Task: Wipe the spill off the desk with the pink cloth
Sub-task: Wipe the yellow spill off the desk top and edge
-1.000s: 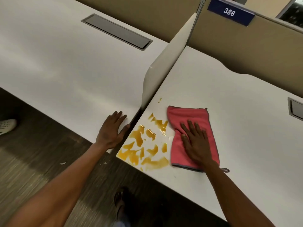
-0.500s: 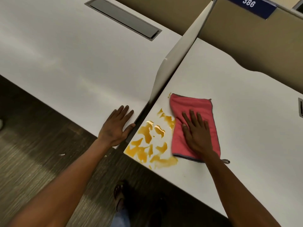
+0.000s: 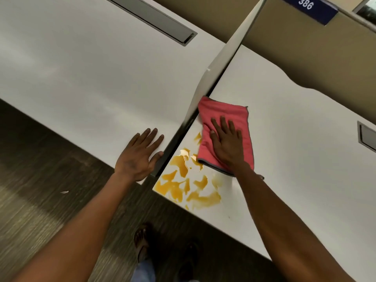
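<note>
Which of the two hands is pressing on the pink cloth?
The right hand, flat and open on the pink cloth beside the orange spill. The left hand rests bare on the neighbouring desk, across the divider.

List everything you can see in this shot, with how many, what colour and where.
desk: 1, white, right side, carries the spill and cloth
second desk: 1, white, left side
divider: 1, white, upright between the two desks
cloth: 1, pink with grey edging, flat on the right desk beside the divider
spill: 1 patch of many blots, orange-yellow, near corner of the right desk, cloth overlapping its far edge
cable hatch: 2, grey, one on each desk
number sign: 1, dark blue, reads 386, on the tan partition at top
floor: dark wood-look, lower left
shoes: 2, dark, bottom centre
left hand: flat on the left desk edge
right hand: pressing on the cloth
</note>
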